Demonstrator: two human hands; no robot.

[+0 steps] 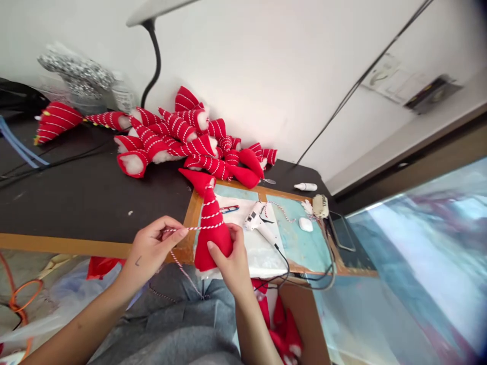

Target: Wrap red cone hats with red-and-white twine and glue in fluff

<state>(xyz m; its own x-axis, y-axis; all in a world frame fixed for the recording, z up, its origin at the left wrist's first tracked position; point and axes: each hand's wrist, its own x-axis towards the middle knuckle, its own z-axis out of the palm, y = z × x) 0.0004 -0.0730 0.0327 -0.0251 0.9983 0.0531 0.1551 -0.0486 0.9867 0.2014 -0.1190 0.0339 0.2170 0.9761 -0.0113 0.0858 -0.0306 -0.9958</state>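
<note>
My right hand (230, 256) is wrapped round the lower part of a red stuffed felt cone (212, 242), which stands tilted over the table's front edge. Red-and-white twisted cord (196, 228) circles the cone's upper half in several turns. My left hand (155, 247) pinches that cord to the left of the cone and holds it taut. From there a loose length of cord hangs down towards my lap. Just right of the cone, a white glue gun (262, 225) lies on a white sheet (238, 246), with a small blue-and-red tool (229, 209) beside it.
Several cord-wrapped red cones (178, 126) are heaped against the wall. A small white bottle (305, 187), a white case (305, 224) and a phone (341, 231) lie at the right. Cables run over the front edge. Below stands a cardboard box (304, 309) with red pieces.
</note>
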